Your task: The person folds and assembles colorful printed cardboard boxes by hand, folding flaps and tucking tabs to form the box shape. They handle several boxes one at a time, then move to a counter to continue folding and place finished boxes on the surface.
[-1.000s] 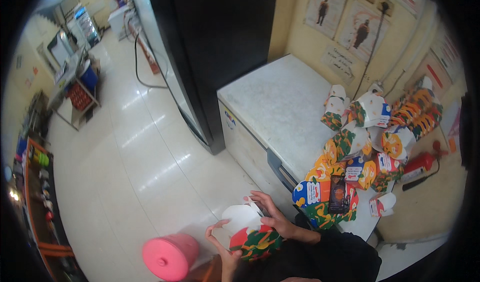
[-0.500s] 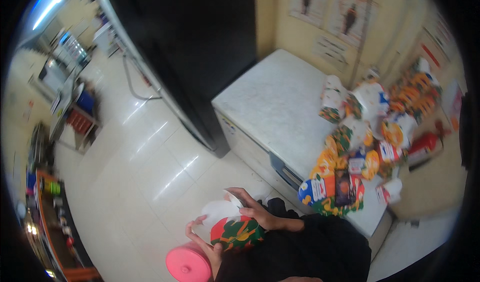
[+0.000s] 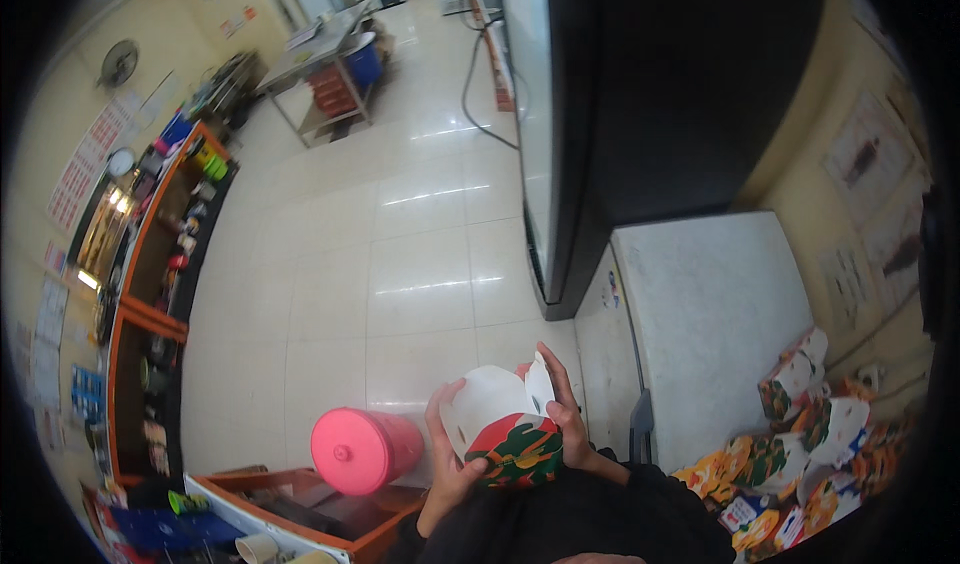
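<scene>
Cardboard carton [image 3: 505, 429], white inside, red, green and orange outside, held low in the head view, in front of the dark-sleeved torso; top flaps open and upright; left hand [image 3: 450, 459] wrapped about the carton's left wall, grip closed on it, fingers curled around the edge; right hand [image 3: 568, 419] closed on the right flap and wall, fingers extended upward along the white flap; pink round lidded container [image 3: 362, 451] just left of the left hand, apart from it, above an orange-edged surface [image 3: 300, 499]; white chest freezer [image 3: 715, 314] to the right, bearing at its near end a heap of like-patterned cartons [image 3: 800, 434]; tall black refrigerator [image 3: 660, 114] behind; pale tiled floor [image 3: 400, 254] beyond.
</scene>
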A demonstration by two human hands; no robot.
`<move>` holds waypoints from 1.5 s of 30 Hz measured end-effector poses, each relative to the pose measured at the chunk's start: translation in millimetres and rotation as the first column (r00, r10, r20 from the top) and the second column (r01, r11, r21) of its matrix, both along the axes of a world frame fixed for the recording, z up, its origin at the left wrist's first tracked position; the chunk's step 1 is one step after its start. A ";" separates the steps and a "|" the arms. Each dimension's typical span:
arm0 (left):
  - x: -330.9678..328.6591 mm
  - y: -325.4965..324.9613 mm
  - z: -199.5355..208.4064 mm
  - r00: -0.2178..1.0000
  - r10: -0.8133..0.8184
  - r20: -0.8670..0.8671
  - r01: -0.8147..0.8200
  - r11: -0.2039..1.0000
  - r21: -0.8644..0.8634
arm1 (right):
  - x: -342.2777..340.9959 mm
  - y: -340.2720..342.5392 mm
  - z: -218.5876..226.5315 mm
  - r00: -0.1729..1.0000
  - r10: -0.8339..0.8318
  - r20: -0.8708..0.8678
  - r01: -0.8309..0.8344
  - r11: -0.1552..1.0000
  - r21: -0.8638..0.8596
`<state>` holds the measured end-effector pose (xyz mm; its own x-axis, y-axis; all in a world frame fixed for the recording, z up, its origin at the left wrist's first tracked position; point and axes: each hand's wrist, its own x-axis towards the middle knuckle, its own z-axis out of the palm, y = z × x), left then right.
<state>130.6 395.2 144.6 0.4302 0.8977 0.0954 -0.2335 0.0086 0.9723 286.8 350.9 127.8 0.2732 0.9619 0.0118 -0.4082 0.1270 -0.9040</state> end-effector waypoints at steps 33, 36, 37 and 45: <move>-32.9 9.0 -25.2 0.949 0.289 0.124 -0.283 0.957 -0.068 | -32.5 46.4 -12.5 0.929 0.325 -0.178 -0.320 0.946 0.055; -37.7 20.8 -26.0 0.962 0.266 0.064 -0.262 0.963 -0.070 | -39.3 49.4 -7.5 0.953 0.268 -0.139 -0.267 0.963 0.030; -42.5 18.5 -27.7 0.964 0.257 0.065 -0.254 0.966 -0.055 | -41.8 51.8 -5.5 0.961 0.250 -0.121 -0.249 0.968 0.019; -27.9 38.3 -32.2 0.967 0.169 0.192 -0.154 0.984 -0.089 | -30.9 64.2 -6.7 0.975 0.214 -0.060 -0.211 0.976 0.051</move>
<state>102.6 433.5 112.5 0.2583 0.9613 0.0960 -0.4255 0.0240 0.9047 255.9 415.1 121.1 0.0647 0.9969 0.0447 -0.4876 0.0707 -0.8702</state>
